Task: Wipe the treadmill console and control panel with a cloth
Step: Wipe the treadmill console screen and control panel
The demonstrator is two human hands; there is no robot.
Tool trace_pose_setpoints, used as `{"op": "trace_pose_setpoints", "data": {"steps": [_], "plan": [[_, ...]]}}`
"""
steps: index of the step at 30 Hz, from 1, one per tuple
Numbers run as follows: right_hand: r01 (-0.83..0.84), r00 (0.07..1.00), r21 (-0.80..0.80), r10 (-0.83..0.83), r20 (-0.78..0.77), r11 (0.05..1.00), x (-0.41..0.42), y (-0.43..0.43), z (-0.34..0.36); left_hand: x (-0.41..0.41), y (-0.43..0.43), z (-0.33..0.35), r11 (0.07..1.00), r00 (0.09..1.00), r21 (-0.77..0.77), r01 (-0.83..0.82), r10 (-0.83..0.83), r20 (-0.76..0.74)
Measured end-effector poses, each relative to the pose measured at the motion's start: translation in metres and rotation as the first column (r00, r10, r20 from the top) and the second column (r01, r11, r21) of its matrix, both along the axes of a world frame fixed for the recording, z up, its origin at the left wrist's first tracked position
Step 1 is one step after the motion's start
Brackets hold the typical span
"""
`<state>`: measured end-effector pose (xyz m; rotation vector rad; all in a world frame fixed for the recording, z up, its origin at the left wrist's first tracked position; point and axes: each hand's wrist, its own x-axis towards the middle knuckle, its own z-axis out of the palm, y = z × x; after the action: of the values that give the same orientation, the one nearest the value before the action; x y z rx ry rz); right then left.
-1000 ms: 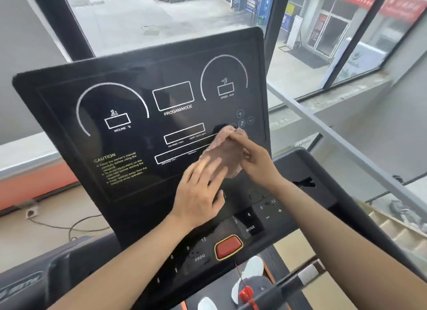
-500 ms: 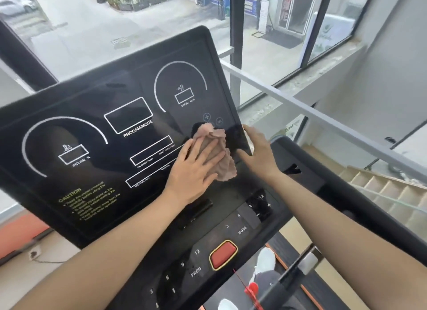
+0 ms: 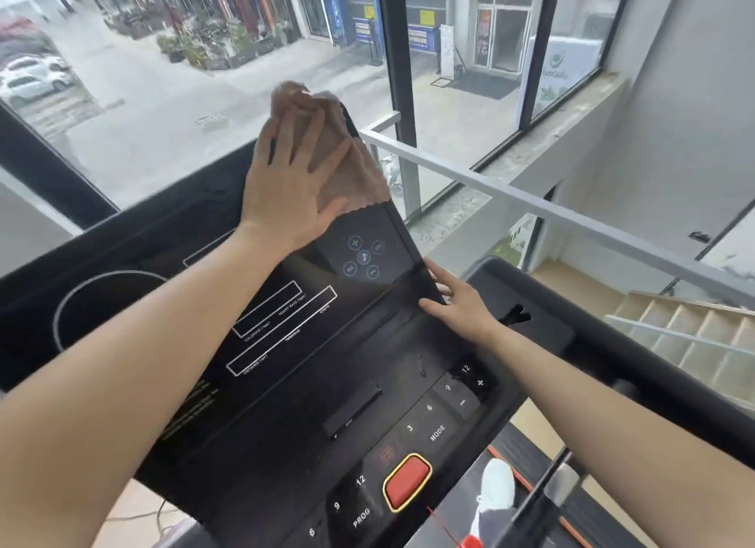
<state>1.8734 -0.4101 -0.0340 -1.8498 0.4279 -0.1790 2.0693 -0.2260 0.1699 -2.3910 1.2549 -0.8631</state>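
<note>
The black treadmill console [image 3: 286, 319] fills the middle of the head view, with white dial outlines and media icons on its screen. My left hand [image 3: 290, 180] presses a pinkish-beige cloth [image 3: 351, 171] flat against the console's upper right corner, fingers spread over the cloth. My right hand [image 3: 457, 302] rests on the console's right edge lower down, fingers apart, holding nothing. Below the screen lies the control panel [image 3: 433, 421] with number keys, MODE and PROG labels and a red stop button [image 3: 408, 482].
A grey handrail [image 3: 572, 216] runs diagonally behind the console on the right. Large windows with black frames [image 3: 394, 57] face a street. Stairs [image 3: 694, 343] drop away at the right. A white shoe [image 3: 496, 490] stands on the belt below.
My left hand has slid the cloth up from the media icons to the console's upper right corner. My right hand has stayed on the right edge. The camera has shifted right.
</note>
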Motion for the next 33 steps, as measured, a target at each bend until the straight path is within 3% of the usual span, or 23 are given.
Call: {"op": "trace_pose_setpoints", "data": {"steps": [5,16,24,33], "plan": [[0.095,0.995,0.038,-0.094,-0.023,0.995,-0.008,-0.003,-0.011,-0.023,-0.017,-0.034,0.993,1.000,0.115,-0.005,0.002,0.023],[0.111,0.985,-0.054,-0.117,-0.126,0.992,-0.053,-0.011,-0.028,-0.105,-0.019,-0.167,0.972,0.961,0.201,0.121,-0.064,-0.269],[0.103,0.989,-0.057,-0.108,-0.104,0.993,-0.061,0.003,-0.025,-0.125,0.004,-0.200,0.928,0.926,0.273,0.252,-0.149,-0.347],[0.038,0.991,-0.218,-0.065,-0.115,0.975,-0.064,0.004,-0.033,-0.139,0.048,-0.206,0.957,0.937,0.232,0.173,-0.088,-0.339]]}}
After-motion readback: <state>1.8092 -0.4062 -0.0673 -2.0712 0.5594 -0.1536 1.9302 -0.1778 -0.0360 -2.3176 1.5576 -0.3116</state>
